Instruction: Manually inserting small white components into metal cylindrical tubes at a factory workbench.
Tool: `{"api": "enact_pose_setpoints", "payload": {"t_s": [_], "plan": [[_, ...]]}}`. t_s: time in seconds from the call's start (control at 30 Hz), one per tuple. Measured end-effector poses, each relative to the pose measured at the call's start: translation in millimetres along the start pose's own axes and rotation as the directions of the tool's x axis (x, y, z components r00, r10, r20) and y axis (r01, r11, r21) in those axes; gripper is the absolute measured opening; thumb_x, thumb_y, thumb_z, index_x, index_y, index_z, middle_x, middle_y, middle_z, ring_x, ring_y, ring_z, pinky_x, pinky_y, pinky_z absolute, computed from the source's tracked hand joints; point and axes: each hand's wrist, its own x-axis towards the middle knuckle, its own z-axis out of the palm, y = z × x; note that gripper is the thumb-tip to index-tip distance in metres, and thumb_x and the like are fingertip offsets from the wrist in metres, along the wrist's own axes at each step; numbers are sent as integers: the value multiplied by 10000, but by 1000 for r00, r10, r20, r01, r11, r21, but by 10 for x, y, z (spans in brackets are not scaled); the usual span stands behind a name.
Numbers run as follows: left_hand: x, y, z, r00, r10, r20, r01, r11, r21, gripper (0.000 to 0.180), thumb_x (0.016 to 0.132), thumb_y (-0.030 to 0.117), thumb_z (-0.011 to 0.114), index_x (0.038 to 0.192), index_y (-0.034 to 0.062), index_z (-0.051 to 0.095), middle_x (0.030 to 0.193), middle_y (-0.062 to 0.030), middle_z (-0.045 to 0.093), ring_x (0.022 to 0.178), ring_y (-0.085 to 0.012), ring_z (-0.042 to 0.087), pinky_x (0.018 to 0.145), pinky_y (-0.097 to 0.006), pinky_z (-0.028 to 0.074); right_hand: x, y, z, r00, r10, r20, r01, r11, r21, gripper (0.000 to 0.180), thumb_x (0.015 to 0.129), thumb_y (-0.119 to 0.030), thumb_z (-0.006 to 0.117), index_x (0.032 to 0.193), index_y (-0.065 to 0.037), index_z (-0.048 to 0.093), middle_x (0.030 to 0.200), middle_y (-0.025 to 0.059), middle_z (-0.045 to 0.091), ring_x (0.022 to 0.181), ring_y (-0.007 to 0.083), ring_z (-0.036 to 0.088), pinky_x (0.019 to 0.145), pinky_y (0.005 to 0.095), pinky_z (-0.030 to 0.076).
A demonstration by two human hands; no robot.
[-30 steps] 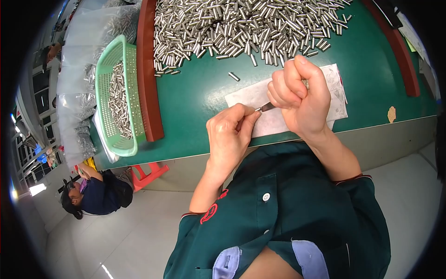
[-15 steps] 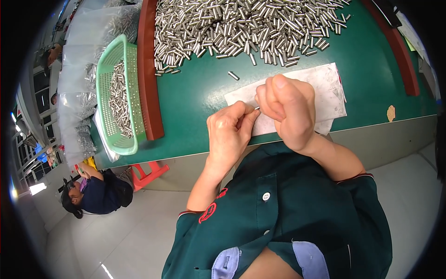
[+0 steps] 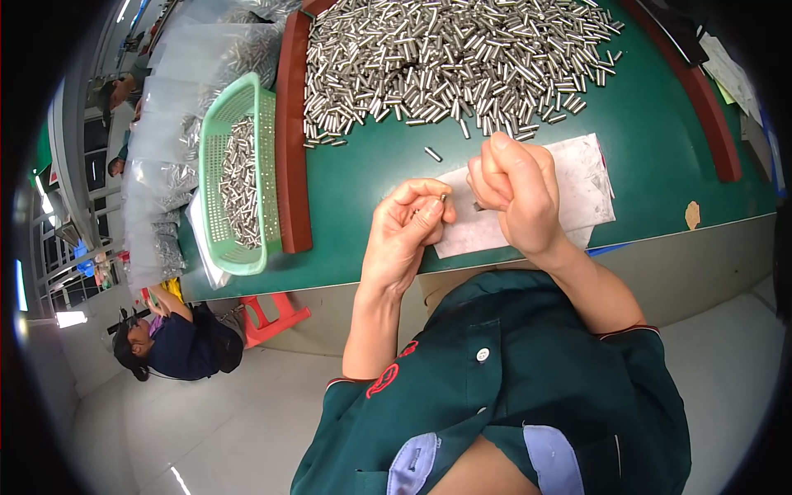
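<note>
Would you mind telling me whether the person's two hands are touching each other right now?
Apart. The head view shows a strip of white paper sheet between the left hand and the right hand.

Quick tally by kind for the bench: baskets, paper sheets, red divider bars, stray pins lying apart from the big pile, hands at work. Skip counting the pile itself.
Green basket: 1
White paper sheet: 1
Red divider bars: 2
Stray pin lying apart from the pile on the green table: 1
Hands at work, left hand and right hand: 2
Total: 7
</note>
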Motion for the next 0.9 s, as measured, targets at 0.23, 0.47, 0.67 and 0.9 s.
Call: {"api": "enact_pose_setpoints", "payload": {"t_s": [0.23,0.47,0.67,0.9], "plan": [[28,-35,-63,999,4,48,2,992,-126,118,853,51,490,951,3,535,780,-58,547,496,-35,298,445,-181,236,23,2,-23,1000,-2,5,1,994,106,361,875,-122,331,523,-80,264,475,-39,245,425,42,223,395,218,173],[46,-38,-92,997,2,73,10,985,-173,136,877,84,460,970,9,525,778,-67,546,491,-37,289,447,-186,238,49,-2,-25,999,32,-16,-31,999,44,410,894,-200,301,497,-110,259,417,-20,248,399,72,172,391,243,165],[51,-11,-94,996,-26,88,41,984,-173,234,912,190,401,991,6,522,701,-100,554,469,-46,280,447,-189,237,34,-16,-25,999,41,-22,-40,998,45,416,897,-213,301,495,-115,256,417,-20,246,398,74,170,390,244,159],[49,10,-87,997,-42,57,50,989,-142,283,907,241,411,1005,-5,509,692,-118,566,465,-51,296,452,-196,252,25,-8,-48,999,45,-18,-44,995,88,403,890,-185,317,501,-101,257,440,-28,244,411,64,199,395,236,171]]}}
